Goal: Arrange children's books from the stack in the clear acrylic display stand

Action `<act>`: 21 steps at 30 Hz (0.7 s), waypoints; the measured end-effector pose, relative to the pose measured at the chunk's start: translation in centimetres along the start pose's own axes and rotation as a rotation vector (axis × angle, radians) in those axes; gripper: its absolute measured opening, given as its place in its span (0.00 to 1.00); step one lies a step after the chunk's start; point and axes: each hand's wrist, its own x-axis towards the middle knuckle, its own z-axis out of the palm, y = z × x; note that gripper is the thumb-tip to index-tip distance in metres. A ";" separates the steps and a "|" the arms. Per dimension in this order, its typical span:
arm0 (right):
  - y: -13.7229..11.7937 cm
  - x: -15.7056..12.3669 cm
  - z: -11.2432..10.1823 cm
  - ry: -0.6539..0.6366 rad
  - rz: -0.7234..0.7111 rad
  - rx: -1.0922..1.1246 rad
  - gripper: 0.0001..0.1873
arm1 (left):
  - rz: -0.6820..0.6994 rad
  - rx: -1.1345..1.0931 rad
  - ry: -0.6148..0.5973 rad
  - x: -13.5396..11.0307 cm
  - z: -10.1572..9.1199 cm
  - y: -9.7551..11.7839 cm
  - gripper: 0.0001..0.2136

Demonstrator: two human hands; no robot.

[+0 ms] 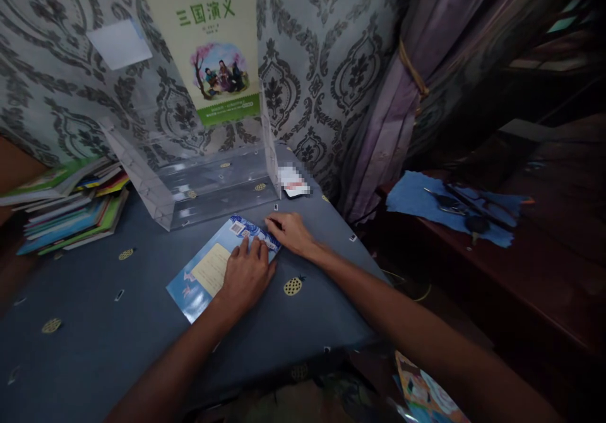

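A thin blue book [201, 271] with a pale yellow text panel and a barcode lies at a slant on the table. My left hand [247, 270] rests flat on its cover, fingers slightly apart over the right half. At the book's upper right edge is my right hand [292, 233], its fingers curled and the fingertips pressed together. Whether anything is pinched in them is hidden. Just beyond the hands stands a clear plastic stand [220, 205] with upright side panels.
A stack of books [76, 211] stands at the left. A green-and-cream poster [222, 44] hangs on the patterned wall cloth. Beside the stand lies a small white-topped object [294, 183], partly blurred. On the right, a dark red surface [534, 284] holds a blue cloth [411, 202] with glasses and keys.
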 end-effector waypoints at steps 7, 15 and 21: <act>-0.1 0.0 0.1 -0.015 -0.019 -0.066 0.14 | 0.082 0.051 -0.011 -0.3 0.5 -0.5 0.20; 0.2 0.1 0.0 -0.009 -0.022 -0.029 0.14 | 0.089 0.048 0.033 0.1 1.2 -0.9 0.19; 0.7 0.4 -0.4 0.011 0.006 0.035 0.13 | 0.026 0.009 -0.002 1.2 1.1 -0.8 0.19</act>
